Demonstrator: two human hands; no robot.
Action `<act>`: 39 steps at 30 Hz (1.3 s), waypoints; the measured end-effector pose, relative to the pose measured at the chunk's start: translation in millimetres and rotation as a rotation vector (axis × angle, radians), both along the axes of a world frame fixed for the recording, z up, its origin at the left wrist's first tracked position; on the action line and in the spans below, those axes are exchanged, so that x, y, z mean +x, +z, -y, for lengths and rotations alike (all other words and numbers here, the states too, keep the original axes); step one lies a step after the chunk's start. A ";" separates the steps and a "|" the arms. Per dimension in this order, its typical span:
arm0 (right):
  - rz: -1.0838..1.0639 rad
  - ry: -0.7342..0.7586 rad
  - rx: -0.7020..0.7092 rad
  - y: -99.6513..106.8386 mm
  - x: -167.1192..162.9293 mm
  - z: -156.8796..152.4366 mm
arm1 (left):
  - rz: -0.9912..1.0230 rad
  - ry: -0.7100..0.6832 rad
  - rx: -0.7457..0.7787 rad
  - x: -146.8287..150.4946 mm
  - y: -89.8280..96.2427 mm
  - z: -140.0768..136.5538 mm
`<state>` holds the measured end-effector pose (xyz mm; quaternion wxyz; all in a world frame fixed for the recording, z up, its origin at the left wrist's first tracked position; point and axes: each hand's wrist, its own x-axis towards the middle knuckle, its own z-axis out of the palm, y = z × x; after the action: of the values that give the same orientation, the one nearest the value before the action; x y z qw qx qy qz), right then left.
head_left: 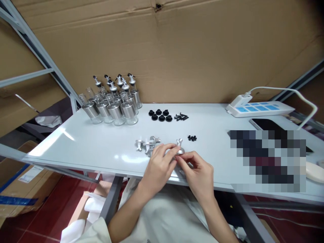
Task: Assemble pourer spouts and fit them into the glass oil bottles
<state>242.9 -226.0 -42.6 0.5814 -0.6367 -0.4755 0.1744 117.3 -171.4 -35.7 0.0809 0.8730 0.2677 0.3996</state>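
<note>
Close to the front edge of the table, a silver pourer cap (180,151) with a forked top stands upright between my hands. The fingers of my left hand (158,167) are closed on its left side. With thumb and index finger pinched, my right hand (199,173) grips the lower rim; any small part between those fingertips is hidden. Several more silver pourer caps (147,145) lie in a loose group just left of my left hand, partly covered by it. A cluster of tiny black pieces (192,138) lies beyond my right hand.
Black ringed stoppers (162,117) and black pins (181,117) lie mid-table. Glass bottles with steel sleeves (115,113), some topped with pourers, stand at back left. At right are a power strip (263,108), a white cable (291,89), a phone (273,126) and a blurred-out area.
</note>
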 end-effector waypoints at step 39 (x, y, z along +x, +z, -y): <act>0.833 -0.227 -0.287 -13.4 74.6 -19.1 | 0.107 -0.066 -0.147 -3.6 4.9 1.0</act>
<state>317.5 -206.9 -56.0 0.2617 -0.7748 -0.5672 -0.0972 113.7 -172.4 -30.8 0.1718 0.8504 0.2627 0.4222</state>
